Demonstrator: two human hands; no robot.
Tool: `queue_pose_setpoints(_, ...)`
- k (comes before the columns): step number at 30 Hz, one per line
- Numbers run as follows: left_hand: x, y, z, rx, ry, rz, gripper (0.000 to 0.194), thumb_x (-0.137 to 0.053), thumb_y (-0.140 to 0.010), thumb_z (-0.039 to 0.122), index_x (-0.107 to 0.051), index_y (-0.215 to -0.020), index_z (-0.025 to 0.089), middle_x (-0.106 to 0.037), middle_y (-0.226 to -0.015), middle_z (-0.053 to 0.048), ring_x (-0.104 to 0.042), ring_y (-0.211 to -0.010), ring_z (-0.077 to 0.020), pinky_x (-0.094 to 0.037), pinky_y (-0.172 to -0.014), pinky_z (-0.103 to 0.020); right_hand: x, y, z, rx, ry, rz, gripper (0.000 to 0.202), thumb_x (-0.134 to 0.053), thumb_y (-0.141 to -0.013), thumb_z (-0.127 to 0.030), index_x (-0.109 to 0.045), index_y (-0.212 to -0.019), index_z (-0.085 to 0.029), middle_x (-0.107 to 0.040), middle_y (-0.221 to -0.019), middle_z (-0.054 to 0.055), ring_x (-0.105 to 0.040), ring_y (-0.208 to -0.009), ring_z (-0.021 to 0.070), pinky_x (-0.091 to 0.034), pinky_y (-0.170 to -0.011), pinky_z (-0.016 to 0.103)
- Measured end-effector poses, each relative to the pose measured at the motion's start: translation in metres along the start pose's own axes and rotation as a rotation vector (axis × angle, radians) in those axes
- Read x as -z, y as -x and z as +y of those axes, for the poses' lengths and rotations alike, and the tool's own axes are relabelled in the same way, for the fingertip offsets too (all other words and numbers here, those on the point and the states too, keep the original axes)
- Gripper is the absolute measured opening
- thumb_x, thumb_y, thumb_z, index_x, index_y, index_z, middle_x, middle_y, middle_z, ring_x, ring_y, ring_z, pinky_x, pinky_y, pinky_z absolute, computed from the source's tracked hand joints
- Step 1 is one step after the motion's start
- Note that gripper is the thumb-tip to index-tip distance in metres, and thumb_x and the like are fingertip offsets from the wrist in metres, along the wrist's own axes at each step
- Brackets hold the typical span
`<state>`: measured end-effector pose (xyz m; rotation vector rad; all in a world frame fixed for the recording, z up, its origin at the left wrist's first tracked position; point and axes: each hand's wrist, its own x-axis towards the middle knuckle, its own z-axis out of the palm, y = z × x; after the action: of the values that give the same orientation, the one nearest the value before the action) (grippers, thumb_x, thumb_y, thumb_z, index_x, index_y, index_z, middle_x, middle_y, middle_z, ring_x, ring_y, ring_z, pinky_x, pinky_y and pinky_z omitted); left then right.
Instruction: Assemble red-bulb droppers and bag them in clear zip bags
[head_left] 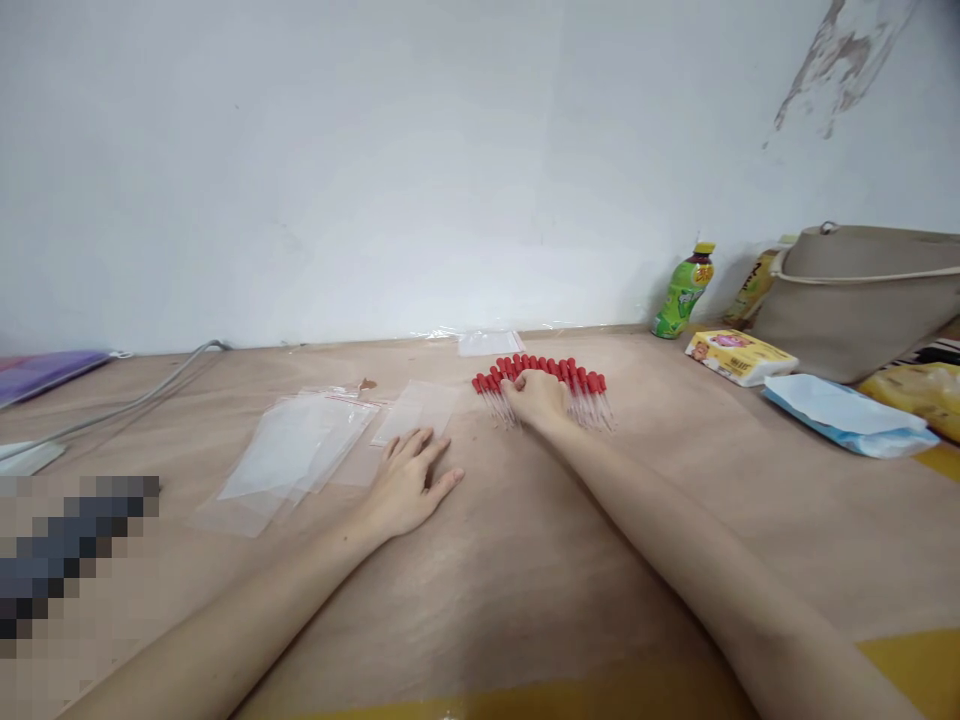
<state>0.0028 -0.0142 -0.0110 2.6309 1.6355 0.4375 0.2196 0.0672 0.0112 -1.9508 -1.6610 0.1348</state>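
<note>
Several droppers with red rubber bulbs (592,383) and thin clear stems lie in a row toward the back of the table, bulbs pointing to the wall. My right hand (538,398) is over the middle of this row, its fingers closed at the red bulb of a dropper; the hand hides part of the row. To the left, my left hand (412,485) rests open, palm down, fingers apart. Its fingertips touch or nearly touch a clear zip bag (420,408). More clear zip bags (289,450) are spread in an overlapping pile farther left.
Another clear bag (489,343) lies by the wall. At right stand a green drink bottle (682,292), a yellow tissue pack (741,357), a blue-and-white packet (847,415) and a beige bag (862,295). A grey cable (157,385) and a purple item (52,375) are at left.
</note>
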Motion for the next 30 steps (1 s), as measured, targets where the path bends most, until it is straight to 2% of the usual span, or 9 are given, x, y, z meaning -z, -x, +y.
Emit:
queue_pose_setpoints(7,0.000,-0.001,0.000,-0.006,0.032,0.001,0.054,-0.041,-0.085,0.051,-0.049,-0.125,0.016,-0.043,-0.133,-0.015,-0.036,-0.125,-0.0287,-0.024,-0.104,-0.051,-0.014,-0.002,-0.002,0.012,0.080,-0.009,0.033,-0.047,-0.078,-0.046,-0.061,-0.067,-0.017,-0.066,-0.074,0.008,-0.059,-0.079,0.0232,-0.027,-0.081,0.040)
queue_pose_setpoints(12,0.000,-0.001,-0.002,0.012,0.055,0.094,0.051,-0.038,-0.086,0.051,-0.053,-0.121,0.016,-0.043,-0.134,-0.013,-0.034,-0.127,-0.0267,-0.025,-0.105,-0.047,-0.009,0.003,-0.002,0.085,0.081,0.095,0.035,-0.043,-0.081,-0.047,-0.058,-0.068,-0.018,-0.065,-0.070,0.004,-0.058,-0.069,0.0197,-0.024,-0.081,0.039)
queue_pose_setpoints(16,0.005,-0.004,-0.016,0.082,-0.048,0.142,0.054,-0.030,-0.089,0.049,-0.049,-0.125,0.014,-0.038,-0.138,-0.014,-0.025,-0.132,-0.0273,-0.020,-0.107,-0.046,-0.001,0.022,-0.004,0.307,0.013,0.163,0.029,-0.044,-0.084,-0.038,-0.055,-0.067,-0.018,-0.064,-0.071,0.002,-0.055,-0.068,0.0164,-0.025,-0.075,0.033)
queue_pose_setpoints(19,0.010,-0.008,-0.027,0.100,-0.120,0.067,0.053,-0.032,-0.089,0.045,-0.042,-0.131,0.016,-0.032,-0.142,-0.012,-0.019,-0.134,-0.0293,-0.016,-0.108,-0.050,0.006,0.045,0.003,0.556,-0.007,0.138,0.021,-0.046,-0.083,-0.031,-0.055,-0.070,-0.017,-0.062,-0.073,0.003,-0.053,-0.072,0.0161,-0.026,-0.069,0.030)
queue_pose_setpoints(21,0.012,-0.009,-0.028,0.104,-0.130,-0.010,0.050,-0.032,-0.089,0.040,-0.042,-0.131,0.016,-0.036,-0.140,-0.012,-0.022,-0.133,-0.0296,-0.015,-0.107,-0.052,0.010,0.062,0.012,0.707,-0.008,0.095,0.017,-0.048,-0.082,-0.027,-0.056,-0.073,-0.016,-0.061,-0.075,0.005,-0.051,-0.074,0.0166,-0.028,-0.068,0.029)
queue_pose_setpoints(24,0.016,-0.005,-0.016,0.066,-0.105,-0.041,0.043,-0.029,-0.090,0.035,-0.047,-0.125,0.018,-0.048,-0.131,-0.010,-0.038,-0.124,-0.0278,-0.009,-0.106,-0.057,0.017,0.081,0.026,0.836,-0.024,0.041,0.017,-0.050,-0.082,-0.029,-0.059,-0.078,-0.015,-0.060,-0.081,0.006,-0.050,-0.079,0.0179,-0.031,-0.070,0.030)
queue_pose_setpoints(27,0.022,0.007,0.012,0.002,-0.029,-0.025,0.041,-0.028,-0.091,0.036,-0.051,-0.121,0.019,-0.056,-0.122,-0.008,-0.048,-0.114,-0.0272,-0.007,-0.105,-0.059,0.022,0.093,0.031,0.838,-0.074,-0.001,0.020,-0.049,-0.084,-0.032,-0.061,-0.088,-0.016,-0.060,-0.086,0.008,-0.050,-0.084,0.0193,-0.033,-0.074,0.033)
queue_pose_setpoints(28,0.025,0.012,0.021,-0.027,0.018,-0.042,0.041,-0.029,-0.091,0.037,-0.050,-0.121,0.018,-0.057,-0.121,-0.008,-0.049,-0.113,-0.0270,-0.011,-0.106,-0.057,0.023,0.095,0.030,0.832,-0.094,-0.013,0.022,-0.048,-0.085,-0.033,-0.062,-0.092,-0.017,-0.060,-0.089,0.008,-0.050,-0.087,0.0198,-0.034,-0.076,0.034)
queue_pose_setpoints(30,0.030,0.019,0.037,-0.100,0.168,-0.091,0.041,-0.029,-0.091,0.035,-0.047,-0.124,0.019,-0.055,-0.122,-0.007,-0.048,-0.114,-0.0242,-0.029,-0.103,-0.047,0.022,0.100,0.027,0.838,-0.122,-0.032,0.026,-0.048,-0.085,-0.035,-0.061,-0.102,-0.019,-0.059,-0.094,0.009,-0.050,-0.089,0.0206,-0.035,-0.077,0.035)
